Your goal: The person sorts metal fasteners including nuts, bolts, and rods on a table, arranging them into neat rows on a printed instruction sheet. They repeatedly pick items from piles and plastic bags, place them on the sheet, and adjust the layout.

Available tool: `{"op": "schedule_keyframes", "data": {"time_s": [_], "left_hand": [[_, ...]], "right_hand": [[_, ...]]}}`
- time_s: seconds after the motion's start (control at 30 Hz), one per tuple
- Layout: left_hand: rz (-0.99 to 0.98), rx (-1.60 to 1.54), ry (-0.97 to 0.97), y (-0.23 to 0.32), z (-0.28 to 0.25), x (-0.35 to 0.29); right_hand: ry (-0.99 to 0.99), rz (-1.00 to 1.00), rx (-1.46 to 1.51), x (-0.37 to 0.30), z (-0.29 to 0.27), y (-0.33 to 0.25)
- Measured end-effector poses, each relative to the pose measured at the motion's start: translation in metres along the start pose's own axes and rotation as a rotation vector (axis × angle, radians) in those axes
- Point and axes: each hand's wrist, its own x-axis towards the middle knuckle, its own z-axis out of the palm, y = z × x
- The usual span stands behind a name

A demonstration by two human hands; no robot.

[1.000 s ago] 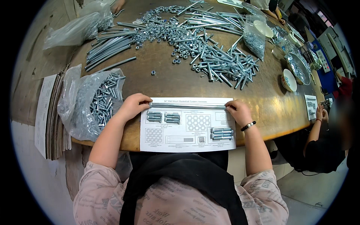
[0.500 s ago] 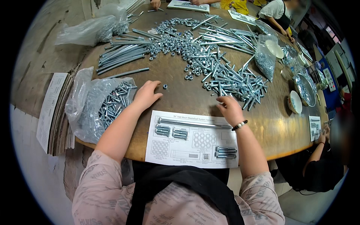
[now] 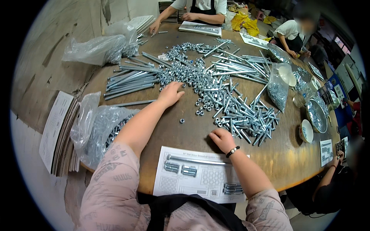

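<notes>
My left hand (image 3: 170,94) stretches forward to the near edge of a heap of hex nuts (image 3: 181,69), thumb and fingers apart. My right hand (image 3: 222,139), a beaded bracelet at its wrist, rests on the table with fingers curled in, left of a pile of short bolts (image 3: 250,121). What it holds, if anything, is hidden. One loose nut (image 3: 182,121) lies between my hands. A printed sheet (image 3: 163,184) lies before me, bearing a long bolt (image 3: 192,158) and groups of short bolts (image 3: 189,170). My right forearm covers part of its right side.
Long bolts (image 3: 131,84) lie left of the nuts, more rods (image 3: 241,71) to the right. A plastic bag of bolts (image 3: 98,134) and stacked sheets (image 3: 63,131) stand at left. Bowls (image 3: 306,131) and a bag of small hardware (image 3: 278,90) sit at right. Other people (image 3: 206,9) work around the table.
My left hand has moved forward and right from beside the bag to the nuts. My right hand has drawn back from the short bolts, its fingers curling in. The view has tipped upward.
</notes>
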Motion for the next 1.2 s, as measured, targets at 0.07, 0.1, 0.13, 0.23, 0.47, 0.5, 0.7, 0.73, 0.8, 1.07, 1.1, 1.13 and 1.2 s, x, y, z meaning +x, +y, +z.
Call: {"op": "schedule_keyframes", "data": {"time_s": [0.07, 0.1, 0.13, 0.23, 0.47, 0.5, 0.7, 0.73, 0.8, 1.07, 1.1, 1.13, 1.2], "left_hand": [[0.026, 0.007, -0.042, -0.009, 0.010, 0.030], [0.029, 0.019, -0.055, -0.006, 0.019, 0.044], [0.027, 0.035, -0.064, -0.005, 0.024, 0.056], [-0.020, -0.023, -0.085, 0.000, 0.047, 0.089], [0.233, 0.074, -0.130, 0.032, 0.071, 0.103], [0.273, 0.054, -0.131, 0.035, 0.072, 0.100], [0.423, -0.064, -0.178, 0.035, 0.057, 0.048], [0.434, -0.028, -0.223, 0.034, 0.051, 0.038], [0.538, 0.052, -0.177, 0.031, 0.039, 0.013], [0.513, 0.188, -0.298, 0.033, 0.006, -0.074], [0.521, 0.206, -0.342, 0.037, 0.002, -0.080], [0.529, 0.222, -0.370, 0.045, -0.001, -0.088], [0.603, 0.266, -0.404, 0.059, -0.002, -0.094]], "right_hand": [[-0.005, -0.010, 0.000, 0.002, -0.001, -0.002], [0.005, -0.003, 0.009, 0.000, -0.001, 0.000], [0.013, -0.004, 0.019, -0.001, -0.001, 0.000], [-0.010, -0.021, 0.033, -0.003, -0.001, 0.000], [-0.044, -0.040, 0.076, 0.000, -0.004, -0.004], [-0.037, -0.034, 0.077, 0.000, -0.005, -0.003], [-0.015, -0.004, 0.071, -0.001, -0.002, 0.001], [-0.005, -0.006, 0.067, -0.001, -0.001, 0.002], [0.023, -0.028, 0.068, -0.001, 0.002, 0.004], [0.035, -0.001, 0.046, -0.002, 0.001, -0.001], [0.039, -0.012, 0.039, -0.001, 0.002, 0.000], [0.044, -0.021, 0.032, 0.000, 0.003, 0.001], [0.051, -0.022, 0.034, -0.001, 0.003, -0.004]]}}
